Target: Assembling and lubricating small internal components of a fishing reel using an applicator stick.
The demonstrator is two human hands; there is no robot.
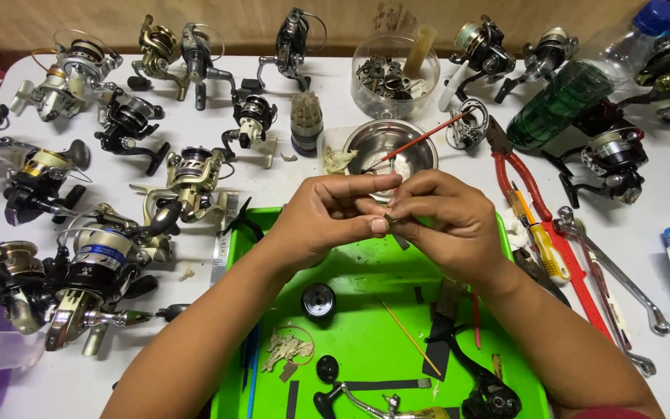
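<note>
Repair workshop: fishing reels [195, 182], pliers [517, 174], wrenches [614, 271] crowd table [273, 159]

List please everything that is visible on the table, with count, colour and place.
fishing reels: many, silver, gold and black, left side and far edge
green tray: one, near centre, small parts inside
metal bowl: one, silver, beyond the tray
brush: one, red handle, resting in the bowl
clear tub: one, far centre, metal parts inside
green bottle: one, lying far right
pliers: one, red handles, right
wrenches: two, silver, right
left hand, right hand: together above the tray, pinching a small part
</note>
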